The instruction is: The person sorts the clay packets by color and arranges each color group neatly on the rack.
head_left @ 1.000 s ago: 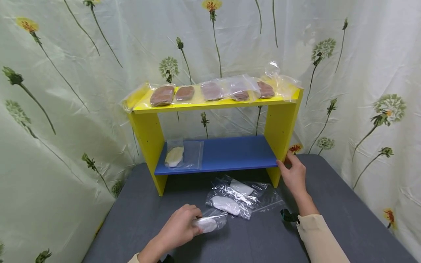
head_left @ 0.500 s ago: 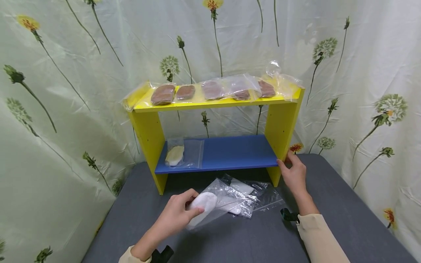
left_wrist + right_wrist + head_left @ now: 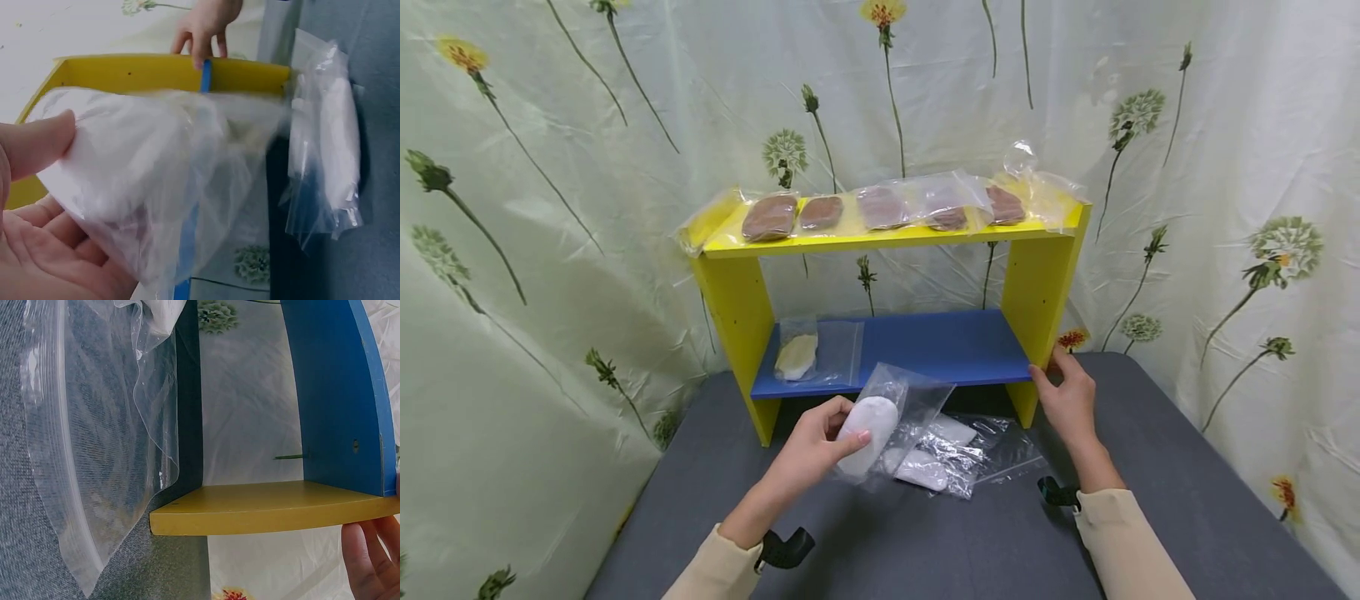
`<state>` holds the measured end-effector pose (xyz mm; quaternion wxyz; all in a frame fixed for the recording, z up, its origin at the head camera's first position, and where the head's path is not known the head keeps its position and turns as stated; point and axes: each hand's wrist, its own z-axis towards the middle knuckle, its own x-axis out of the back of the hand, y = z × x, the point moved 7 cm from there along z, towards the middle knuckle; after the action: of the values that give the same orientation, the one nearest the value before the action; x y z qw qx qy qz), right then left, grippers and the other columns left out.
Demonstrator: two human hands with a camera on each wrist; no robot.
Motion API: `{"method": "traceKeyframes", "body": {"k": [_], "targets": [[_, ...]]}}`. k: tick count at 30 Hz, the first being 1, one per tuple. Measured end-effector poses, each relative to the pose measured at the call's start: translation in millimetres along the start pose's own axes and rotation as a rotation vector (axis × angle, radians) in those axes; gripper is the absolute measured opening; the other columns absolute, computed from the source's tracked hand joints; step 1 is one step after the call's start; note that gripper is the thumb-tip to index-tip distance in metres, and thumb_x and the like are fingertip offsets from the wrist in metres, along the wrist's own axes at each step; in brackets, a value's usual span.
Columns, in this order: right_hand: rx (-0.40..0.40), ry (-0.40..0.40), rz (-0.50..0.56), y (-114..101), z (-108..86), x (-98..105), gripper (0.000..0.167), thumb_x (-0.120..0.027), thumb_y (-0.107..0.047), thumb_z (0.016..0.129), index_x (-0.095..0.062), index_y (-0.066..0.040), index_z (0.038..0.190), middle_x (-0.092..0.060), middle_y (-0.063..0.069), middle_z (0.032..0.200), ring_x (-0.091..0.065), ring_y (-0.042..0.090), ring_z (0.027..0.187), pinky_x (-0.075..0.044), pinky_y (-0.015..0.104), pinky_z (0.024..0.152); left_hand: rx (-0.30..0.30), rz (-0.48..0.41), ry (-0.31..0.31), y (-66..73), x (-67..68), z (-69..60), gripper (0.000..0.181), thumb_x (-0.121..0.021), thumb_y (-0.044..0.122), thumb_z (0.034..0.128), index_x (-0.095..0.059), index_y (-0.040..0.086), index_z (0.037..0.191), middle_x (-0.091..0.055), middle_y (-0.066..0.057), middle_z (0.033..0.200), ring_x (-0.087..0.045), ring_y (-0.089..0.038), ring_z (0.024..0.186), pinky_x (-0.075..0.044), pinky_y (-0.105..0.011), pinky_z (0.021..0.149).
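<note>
My left hand (image 3: 811, 443) pinches a clear zip bag (image 3: 917, 408) with a white oval piece (image 3: 871, 425) inside, thumb on the near face. The bag is tilted up in front of the blue lower shelf board (image 3: 940, 342). In the left wrist view the thumb presses on the bag (image 3: 125, 156), its far end blurred. My right hand (image 3: 1070, 402) grips the yellow right side panel (image 3: 1045, 292) of the small shelf unit, at the height of the blue board. In the right wrist view its fingers (image 3: 359, 556) touch the panel's outer face.
Below the shelf, more clear bags with white pieces (image 3: 951, 431) lie overlapping on the dark table (image 3: 970, 542). One bag with a pale yellowish-white piece (image 3: 797, 357) lies at the blue board's left. Several bagged brown slabs (image 3: 771, 218) line the yellow top. A flowered curtain (image 3: 587, 167) hangs behind.
My left hand has raised the bag from the table and tipped it up, bringing it nearer the blue board. The right hand has stayed on the side panel.
</note>
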<state>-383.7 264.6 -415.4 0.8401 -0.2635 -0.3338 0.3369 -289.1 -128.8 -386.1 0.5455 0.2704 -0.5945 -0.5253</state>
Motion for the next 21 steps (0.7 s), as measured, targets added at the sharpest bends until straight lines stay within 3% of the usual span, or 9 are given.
{"method": "traceKeyframes", "body": {"k": [4, 7, 10, 15, 18, 21], "targets": [[0.001, 0.004, -0.006, 0.3, 0.3, 0.0, 0.043, -0.075, -0.015, 0.092, -0.065, -0.015, 0.134, -0.069, 0.008, 0.110, -0.066, 0.023, 0.095, -0.045, 0.018, 0.076, 0.006, -0.115, -0.013, -1.0, 1.3, 13.3, 0.032, -0.071, 0.025, 0.0960, -0.056, 0.005, 0.117, -0.072, -0.011, 0.100, -0.064, -0.027, 0.086, -0.055, -0.037, 0.075], [0.005, 0.009, -0.005, 0.4, 0.7, 0.0, 0.042, -0.075, -0.014, 0.092, -0.065, -0.014, 0.133, -0.069, 0.008, 0.109, -0.066, 0.023, 0.094, -0.045, 0.019, 0.077, -0.022, -0.216, -0.032, 1.4, 4.2, 25.2, 0.036, -0.069, 0.026, 0.0972, -0.053, 0.004, 0.119, -0.071, -0.014, 0.106, -0.063, -0.029, 0.093, -0.055, -0.039, 0.081], [0.007, 0.011, -0.006, 0.4, 0.6, -0.2, 0.042, -0.075, -0.015, 0.092, -0.065, -0.014, 0.133, -0.069, 0.008, 0.109, -0.065, 0.023, 0.094, -0.045, 0.018, 0.076, -0.051, -0.304, -0.012, 4.1, 11.7, 40.4, 0.037, -0.069, 0.026, 0.0975, -0.051, 0.003, 0.120, -0.069, -0.017, 0.112, -0.062, -0.032, 0.099, -0.055, -0.041, 0.085], [0.007, 0.000, 0.000, 1.0, 0.2, -1.0, 0.043, -0.074, -0.016, 0.093, -0.064, -0.017, 0.135, -0.070, 0.008, 0.109, -0.066, 0.024, 0.095, -0.045, 0.012, 0.070, -0.038, -0.345, 0.145, 2.2, 31.7, 70.3, 0.041, -0.070, 0.028, 0.0964, -0.054, 0.003, 0.125, -0.068, -0.017, 0.117, -0.062, -0.030, 0.101, -0.053, -0.039, 0.082], [0.008, -0.004, 0.003, 1.7, 0.3, -1.2, 0.044, -0.074, -0.016, 0.093, -0.064, -0.017, 0.136, -0.070, 0.007, 0.109, -0.065, 0.024, 0.096, -0.045, 0.011, 0.068, 0.011, -0.314, 0.253, -4.8, 43.9, 86.7, 0.047, -0.071, 0.028, 0.0963, -0.053, 0.002, 0.131, -0.066, -0.018, 0.120, -0.064, -0.029, 0.103, -0.054, -0.038, 0.082], [0.007, 0.002, -0.003, 1.9, 0.4, -0.7, 0.044, -0.074, -0.017, 0.093, -0.064, -0.018, 0.136, -0.069, 0.007, 0.110, -0.065, 0.023, 0.095, -0.045, 0.014, 0.070, 0.062, -0.250, 0.320, -13.2, 53.6, 100.3, 0.052, -0.070, 0.028, 0.0968, -0.051, 0.002, 0.137, -0.063, -0.019, 0.123, -0.064, -0.031, 0.106, -0.055, -0.040, 0.084]]}}
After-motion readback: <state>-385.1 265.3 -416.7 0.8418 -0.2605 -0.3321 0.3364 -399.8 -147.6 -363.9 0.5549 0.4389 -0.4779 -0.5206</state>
